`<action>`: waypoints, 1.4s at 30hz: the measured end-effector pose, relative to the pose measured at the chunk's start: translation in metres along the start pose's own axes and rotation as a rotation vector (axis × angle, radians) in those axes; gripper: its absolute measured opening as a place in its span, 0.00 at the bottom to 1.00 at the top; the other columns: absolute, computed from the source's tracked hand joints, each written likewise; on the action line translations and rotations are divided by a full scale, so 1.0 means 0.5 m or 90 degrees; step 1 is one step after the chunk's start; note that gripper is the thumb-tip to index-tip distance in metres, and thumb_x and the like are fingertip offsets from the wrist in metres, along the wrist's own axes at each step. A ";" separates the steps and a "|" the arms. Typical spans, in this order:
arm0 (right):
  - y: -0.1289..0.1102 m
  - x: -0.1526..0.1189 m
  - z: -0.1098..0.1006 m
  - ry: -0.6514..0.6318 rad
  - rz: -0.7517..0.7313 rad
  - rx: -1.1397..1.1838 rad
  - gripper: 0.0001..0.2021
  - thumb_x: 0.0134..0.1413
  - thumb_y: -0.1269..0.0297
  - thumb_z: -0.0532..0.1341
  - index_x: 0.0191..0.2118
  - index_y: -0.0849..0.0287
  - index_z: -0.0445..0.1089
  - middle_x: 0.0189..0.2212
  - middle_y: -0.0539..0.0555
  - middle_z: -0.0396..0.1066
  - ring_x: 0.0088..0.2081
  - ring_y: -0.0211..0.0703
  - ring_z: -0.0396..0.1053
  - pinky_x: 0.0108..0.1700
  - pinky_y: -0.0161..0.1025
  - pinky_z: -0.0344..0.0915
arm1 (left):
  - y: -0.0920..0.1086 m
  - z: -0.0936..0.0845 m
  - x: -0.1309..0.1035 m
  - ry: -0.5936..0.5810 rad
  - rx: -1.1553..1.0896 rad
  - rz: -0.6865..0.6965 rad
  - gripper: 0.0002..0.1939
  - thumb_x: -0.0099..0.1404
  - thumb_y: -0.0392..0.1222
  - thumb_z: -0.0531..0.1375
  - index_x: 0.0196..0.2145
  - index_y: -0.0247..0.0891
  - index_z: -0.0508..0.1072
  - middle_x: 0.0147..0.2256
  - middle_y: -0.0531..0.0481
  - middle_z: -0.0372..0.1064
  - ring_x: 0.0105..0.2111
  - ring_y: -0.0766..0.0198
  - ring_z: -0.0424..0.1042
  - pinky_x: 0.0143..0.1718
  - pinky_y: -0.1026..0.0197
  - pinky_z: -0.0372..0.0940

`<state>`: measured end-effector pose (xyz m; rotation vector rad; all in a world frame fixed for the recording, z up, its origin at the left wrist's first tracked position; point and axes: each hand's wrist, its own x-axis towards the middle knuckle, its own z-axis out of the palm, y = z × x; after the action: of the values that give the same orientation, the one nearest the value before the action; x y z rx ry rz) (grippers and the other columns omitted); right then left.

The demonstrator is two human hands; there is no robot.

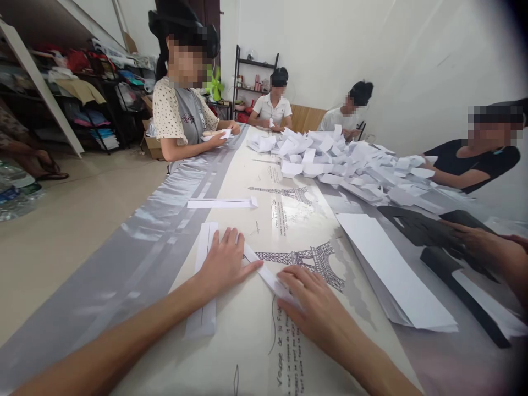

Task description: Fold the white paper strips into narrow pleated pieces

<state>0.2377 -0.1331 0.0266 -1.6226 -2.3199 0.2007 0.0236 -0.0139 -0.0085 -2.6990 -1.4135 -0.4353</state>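
A narrow folded white paper strip (268, 279) lies slantwise on the printed tablecloth (231, 352). My left hand (226, 258) rests flat with fingers spread over its upper end, the thumb along the strip. At the lower end, my right hand (307, 300) has its thumb and fingers closed on the strip. Beneath my left wrist lies a longer folded paper (205, 308), partly covered by the forearm. Another folded strip (220, 203) with a wider end sits beyond my left hand.
A stack of white sheets (396, 275) lies at the right, near a person's hands (487, 247) and black objects. A large paper heap (342, 159) covers the far right of the table. Several people sit or stand around it; one (185, 110) holds folded paper.
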 end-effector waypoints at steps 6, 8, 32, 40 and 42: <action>0.001 -0.032 0.035 -0.040 -0.163 -0.095 0.32 0.72 0.63 0.52 0.74 0.61 0.41 0.72 0.59 0.50 0.71 0.51 0.51 0.67 0.54 0.61 | 0.004 -0.010 0.002 -0.032 0.032 -0.004 0.40 0.71 0.68 0.50 0.59 0.26 0.65 0.61 0.26 0.63 0.66 0.36 0.57 0.65 0.34 0.52; 0.004 -0.047 0.034 -0.063 -0.155 -0.101 0.35 0.73 0.59 0.51 0.75 0.61 0.33 0.74 0.58 0.43 0.73 0.51 0.46 0.70 0.55 0.57 | 0.005 -0.013 0.003 -0.035 0.042 -0.004 0.39 0.71 0.67 0.49 0.59 0.26 0.65 0.61 0.26 0.63 0.65 0.37 0.58 0.65 0.34 0.51; 0.053 -0.145 -0.014 -0.055 -0.161 -0.125 0.36 0.70 0.70 0.51 0.76 0.56 0.31 0.71 0.57 0.50 0.69 0.54 0.57 0.65 0.58 0.66 | -0.004 -0.011 0.004 -0.038 0.019 0.007 0.37 0.72 0.68 0.47 0.60 0.31 0.64 0.62 0.29 0.63 0.65 0.38 0.57 0.66 0.34 0.48; 0.057 -0.138 -0.016 -0.041 -0.176 -0.105 0.37 0.67 0.66 0.58 0.75 0.53 0.42 0.69 0.58 0.57 0.66 0.60 0.62 0.60 0.58 0.71 | -0.005 -0.016 0.005 -0.060 -0.034 -0.015 0.39 0.71 0.67 0.48 0.65 0.31 0.59 0.66 0.30 0.57 0.68 0.40 0.53 0.67 0.35 0.46; 0.054 -0.134 -0.019 -0.048 -0.167 -0.080 0.36 0.67 0.65 0.59 0.75 0.54 0.45 0.69 0.58 0.58 0.66 0.59 0.62 0.61 0.57 0.71 | -0.009 -0.013 0.008 -0.082 -0.053 -0.024 0.43 0.71 0.67 0.48 0.68 0.28 0.53 0.69 0.28 0.51 0.70 0.41 0.50 0.68 0.36 0.45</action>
<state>0.2860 -0.1868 0.0166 -1.3654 -2.6211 0.0597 0.0205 -0.0093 -0.0014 -2.8183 -1.5127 -0.3348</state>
